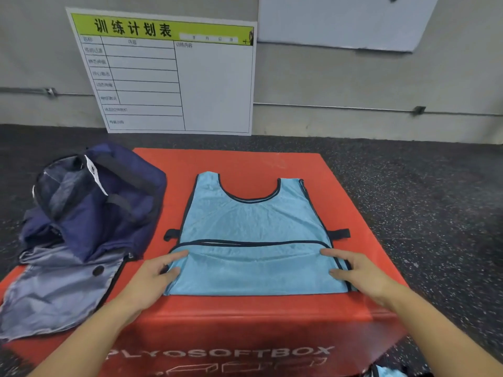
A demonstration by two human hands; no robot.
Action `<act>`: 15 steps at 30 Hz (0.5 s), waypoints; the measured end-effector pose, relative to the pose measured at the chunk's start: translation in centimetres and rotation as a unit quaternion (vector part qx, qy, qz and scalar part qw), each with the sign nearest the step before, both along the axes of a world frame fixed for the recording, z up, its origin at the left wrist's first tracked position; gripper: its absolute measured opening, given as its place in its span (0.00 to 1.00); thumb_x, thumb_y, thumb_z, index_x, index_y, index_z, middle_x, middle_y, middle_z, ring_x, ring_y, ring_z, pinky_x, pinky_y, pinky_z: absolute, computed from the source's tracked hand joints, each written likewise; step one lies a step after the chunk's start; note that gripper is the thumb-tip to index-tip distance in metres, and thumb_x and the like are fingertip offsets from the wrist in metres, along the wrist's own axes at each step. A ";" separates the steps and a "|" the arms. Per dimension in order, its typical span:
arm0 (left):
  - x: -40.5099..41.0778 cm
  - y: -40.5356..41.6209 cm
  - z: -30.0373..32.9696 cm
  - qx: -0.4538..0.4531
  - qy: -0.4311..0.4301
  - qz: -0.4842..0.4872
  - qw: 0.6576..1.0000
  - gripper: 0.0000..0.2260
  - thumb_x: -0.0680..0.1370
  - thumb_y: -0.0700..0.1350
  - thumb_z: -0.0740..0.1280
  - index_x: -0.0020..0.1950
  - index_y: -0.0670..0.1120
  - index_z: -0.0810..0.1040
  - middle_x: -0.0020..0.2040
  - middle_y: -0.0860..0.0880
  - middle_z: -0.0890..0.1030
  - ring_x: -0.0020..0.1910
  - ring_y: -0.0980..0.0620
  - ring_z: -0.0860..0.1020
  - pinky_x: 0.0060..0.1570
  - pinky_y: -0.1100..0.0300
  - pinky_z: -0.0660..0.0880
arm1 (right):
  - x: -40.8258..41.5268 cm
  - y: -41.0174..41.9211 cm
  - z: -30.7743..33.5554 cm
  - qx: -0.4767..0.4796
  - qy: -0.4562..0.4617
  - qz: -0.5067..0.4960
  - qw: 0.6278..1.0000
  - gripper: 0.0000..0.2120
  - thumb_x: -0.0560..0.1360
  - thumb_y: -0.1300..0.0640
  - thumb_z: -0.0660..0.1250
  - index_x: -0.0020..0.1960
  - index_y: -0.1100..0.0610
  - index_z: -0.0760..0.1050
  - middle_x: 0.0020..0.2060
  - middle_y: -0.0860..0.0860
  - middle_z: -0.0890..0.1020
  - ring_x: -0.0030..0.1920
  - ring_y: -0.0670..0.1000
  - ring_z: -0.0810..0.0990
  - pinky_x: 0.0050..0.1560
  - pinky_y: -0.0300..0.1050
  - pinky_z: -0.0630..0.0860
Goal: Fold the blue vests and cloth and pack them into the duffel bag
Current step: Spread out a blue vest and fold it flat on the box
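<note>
Writing on the box: white capitals PLYOSOFTBOX run along the near face of the red soft box (pixel 272 164), with outline drawings of boxes beneath them, too blurred to make out further
Writing on the board: a white board (pixel 212 85) leaning on the wall has a lime-green header with black characters 训练计划表; below it a ruled table with small row labels too blurred to read
Bag label: a white tag (pixel 94 174) with dark print, unreadable, hangs on the duffel bag
Surface: the red box top, on a dark speckled floor (pixel 422 191)
Room: grey wall behind, with a thin conduit clipped along it; a second blank white sheet (pixel 340 20) at the upper right
Blue vest (pixel 253 221): lies flat at the middle of the box top, neck hole and shoulder straps pointing away toward the wall, long axis running near to far; its lower part is folded up toward the middle; dark trim and short black side tabs
Duffel bag (pixel 89 208): navy, slumped and unzipped at the left edge of the box, grey lining spilling toward the near left, just beside the vest
Left hand (pixel 155 276): pinches the left edge of the folded flap, thumb on top
Right hand (pixel 356 270): pinches the right edge of the flap likewise
Near edge: a scrap of more blue cloth (pixel 386 372) shows at the bottom right
</note>
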State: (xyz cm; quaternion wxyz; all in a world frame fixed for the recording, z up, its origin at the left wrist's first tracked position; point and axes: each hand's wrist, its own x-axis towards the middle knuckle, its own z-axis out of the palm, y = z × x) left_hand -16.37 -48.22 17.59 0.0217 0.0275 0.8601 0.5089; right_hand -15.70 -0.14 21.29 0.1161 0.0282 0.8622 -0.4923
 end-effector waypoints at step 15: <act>5.8 -0.4 0.6 -0.027 0.010 -0.008 1.000 0.22 0.78 0.33 0.69 0.59 0.61 0.80 0.57 0.69 0.79 0.59 0.75 0.74 0.59 0.81 0.64 | 5.2 0.6 -0.1 0.018 -0.016 0.059 0.998 0.24 0.76 0.59 0.73 0.66 0.38 0.78 0.68 0.50 0.79 0.72 0.66 0.71 0.72 0.61 0.69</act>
